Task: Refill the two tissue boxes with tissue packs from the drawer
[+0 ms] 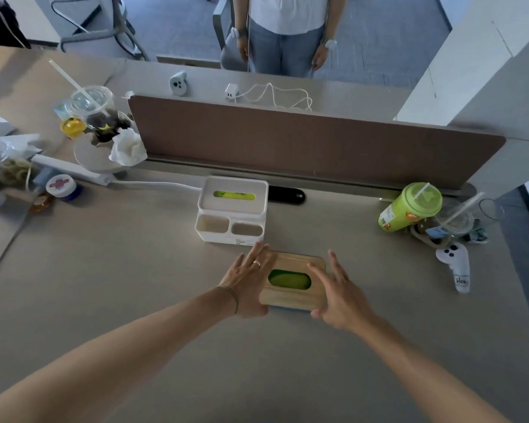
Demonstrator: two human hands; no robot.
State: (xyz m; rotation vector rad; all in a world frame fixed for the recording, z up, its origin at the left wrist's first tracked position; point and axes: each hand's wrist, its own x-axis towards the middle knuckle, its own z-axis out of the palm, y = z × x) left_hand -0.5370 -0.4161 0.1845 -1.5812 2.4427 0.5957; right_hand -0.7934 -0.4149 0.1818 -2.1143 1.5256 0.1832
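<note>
A tissue box with a wooden lid (293, 297) lies on the desk in front of me, and a green tissue pack (289, 279) shows through its oval slot. My left hand (249, 282) rests flat on the lid's left end, fingers spread. My right hand (339, 293) lies over the right end, fingers apart. Neither hand grips anything. Just behind stands a white tissue box (232, 209) with two small front compartments; a green pack (234, 195) shows through its narrow slot. No drawer is in view.
A brown divider panel (312, 138) closes the desk's far side. Cups, jars and crumpled tissue (126, 149) crowd the left. A green lidded cup (409, 207), clear cups and a white controller (454, 264) sit at right. A person stands beyond the divider.
</note>
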